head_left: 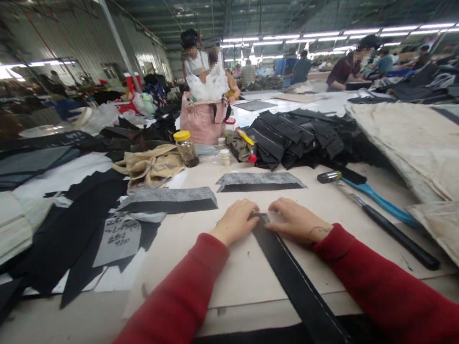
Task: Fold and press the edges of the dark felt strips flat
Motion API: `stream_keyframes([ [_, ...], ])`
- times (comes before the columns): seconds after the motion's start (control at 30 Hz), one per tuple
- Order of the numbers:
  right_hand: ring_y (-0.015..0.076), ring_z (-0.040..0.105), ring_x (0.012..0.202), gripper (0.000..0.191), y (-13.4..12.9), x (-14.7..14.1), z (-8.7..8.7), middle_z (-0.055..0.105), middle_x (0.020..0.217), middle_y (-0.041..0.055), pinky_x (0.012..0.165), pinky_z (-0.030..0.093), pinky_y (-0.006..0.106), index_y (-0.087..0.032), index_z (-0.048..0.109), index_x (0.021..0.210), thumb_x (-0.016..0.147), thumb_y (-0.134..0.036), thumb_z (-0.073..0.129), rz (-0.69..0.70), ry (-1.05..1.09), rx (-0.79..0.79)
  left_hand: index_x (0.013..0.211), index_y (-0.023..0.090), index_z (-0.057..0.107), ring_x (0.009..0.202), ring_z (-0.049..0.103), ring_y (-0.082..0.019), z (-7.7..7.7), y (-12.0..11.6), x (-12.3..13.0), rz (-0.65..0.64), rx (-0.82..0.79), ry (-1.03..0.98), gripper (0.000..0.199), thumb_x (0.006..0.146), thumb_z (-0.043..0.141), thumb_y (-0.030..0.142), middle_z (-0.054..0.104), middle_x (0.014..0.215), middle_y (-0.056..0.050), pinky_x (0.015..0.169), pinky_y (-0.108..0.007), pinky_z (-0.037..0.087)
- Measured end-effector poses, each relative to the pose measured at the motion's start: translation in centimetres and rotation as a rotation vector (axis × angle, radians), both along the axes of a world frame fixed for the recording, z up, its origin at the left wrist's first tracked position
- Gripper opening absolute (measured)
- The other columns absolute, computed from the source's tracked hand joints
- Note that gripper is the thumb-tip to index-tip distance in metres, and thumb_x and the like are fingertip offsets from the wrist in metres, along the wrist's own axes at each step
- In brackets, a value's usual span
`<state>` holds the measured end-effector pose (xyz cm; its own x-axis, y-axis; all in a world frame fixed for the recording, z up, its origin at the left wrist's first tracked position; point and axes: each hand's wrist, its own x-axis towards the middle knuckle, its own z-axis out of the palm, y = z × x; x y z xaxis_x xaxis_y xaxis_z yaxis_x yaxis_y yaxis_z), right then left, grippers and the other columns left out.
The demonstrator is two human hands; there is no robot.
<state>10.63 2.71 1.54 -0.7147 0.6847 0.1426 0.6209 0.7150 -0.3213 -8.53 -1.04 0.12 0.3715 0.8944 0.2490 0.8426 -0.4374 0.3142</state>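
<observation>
A long black strip (294, 280) of fabric or leather runs from the middle of the pale work board (224, 274) past the table's front edge, with a thin light line along its right side. My left hand (236, 222) pinches the strip's far end from the left. At the same end, my right hand (295, 219) has its fingers closed on the right corner. Just beyond my hands lie two short strips, grey on top with a black lower band: the left strip (170, 199) and the right strip (261, 180).
A hammer (398, 233) and a blue-handled brush (382, 199) lie to the right. Behind are stacked black pieces (291, 134), a pink bag (202, 121) and a yellow-lidded jar (186, 149). Black cut pieces (74, 228) with a handwritten note (117, 240) spread left. Other people work farther back.
</observation>
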Motion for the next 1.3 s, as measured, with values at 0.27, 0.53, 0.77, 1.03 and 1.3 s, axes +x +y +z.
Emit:
stream_keyframes([
  [0.27,0.0128,0.047,0.065,0.009,0.8,-1.6,1.6,0.056,0.073,0.0025,0.059,0.034,0.024,-0.016,0.060,0.078,0.073,-0.020,0.054,0.077,-0.167,-0.133,0.088,0.018,0.062,0.079,0.052,-0.015,0.3,-0.1,-1.0,-0.007,-0.112,-0.167,0.017,0.076,0.051,0.023,0.056,0.082,-0.002,0.072,-0.026,0.042],
  [0.53,0.0132,0.048,0.066,0.013,2.5,-4.6,2.6,0.058,0.075,0.0027,0.058,0.033,0.023,-0.017,0.060,0.080,0.072,-0.016,0.051,0.229,-0.295,-0.080,0.076,0.015,0.064,0.070,0.054,-0.013,-0.2,0.7,-3.0,0.023,-0.238,-0.330,0.022,0.077,0.046,0.028,0.061,0.073,-0.001,0.063,-0.022,0.040],
  [0.77,0.0124,0.048,0.064,0.012,2.0,-5.3,2.4,0.058,0.073,0.0025,0.059,0.035,0.024,-0.017,0.061,0.080,0.074,-0.016,0.051,0.220,-0.204,-0.093,0.077,0.015,0.064,0.070,0.055,-0.013,-0.3,0.9,-3.7,0.036,-0.288,-0.386,0.021,0.076,0.047,0.028,0.063,0.073,0.000,0.063,-0.021,0.040],
  [1.03,0.0132,0.051,0.073,0.014,1.5,-4.4,-0.6,0.058,0.081,0.0031,0.068,0.041,0.027,-0.016,0.060,0.086,0.075,-0.018,0.052,0.091,0.114,-0.192,0.070,0.015,0.060,0.068,0.052,-0.013,-0.2,0.7,-2.8,0.130,-0.152,-0.264,0.016,0.073,0.046,0.019,0.059,0.069,0.000,0.060,-0.022,0.038],
  [1.3,0.0131,0.052,0.077,0.016,1.7,-3.8,-1.8,0.056,0.084,0.0032,0.074,0.042,0.028,-0.016,0.061,0.089,0.074,-0.015,0.053,0.077,0.243,-0.230,0.075,0.016,0.061,0.074,0.053,-0.014,-0.4,1.3,-3.3,0.088,-0.163,-0.256,0.014,0.074,0.046,0.017,0.060,0.077,-0.001,0.066,-0.023,0.040],
])
